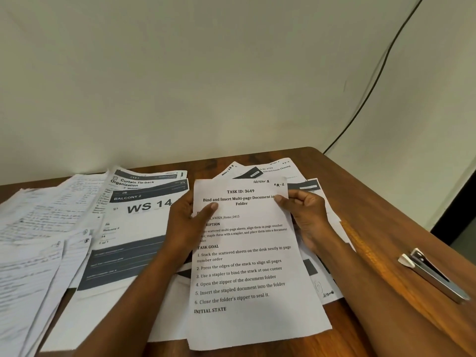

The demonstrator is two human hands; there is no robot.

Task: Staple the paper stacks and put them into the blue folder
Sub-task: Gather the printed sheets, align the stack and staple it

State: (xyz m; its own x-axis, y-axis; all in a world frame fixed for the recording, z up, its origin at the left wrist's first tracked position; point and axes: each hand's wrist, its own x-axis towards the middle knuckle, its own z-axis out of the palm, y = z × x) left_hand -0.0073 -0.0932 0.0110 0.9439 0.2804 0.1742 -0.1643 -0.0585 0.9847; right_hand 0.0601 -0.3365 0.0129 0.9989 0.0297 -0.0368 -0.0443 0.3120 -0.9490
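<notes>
Paper stack (247, 266) gripped by both hands.

Matt paper sheets (247, 253), glossy wooden table (386, 202), shiny metal stapler (435, 275).

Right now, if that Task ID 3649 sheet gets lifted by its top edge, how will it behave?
Probably floppy: the sheet is thin paper, held at both top sides by the left hand and right hand. Its lower edge would likely sag or curl. It looks light, so it may slide over the loose papers beneath.
</notes>
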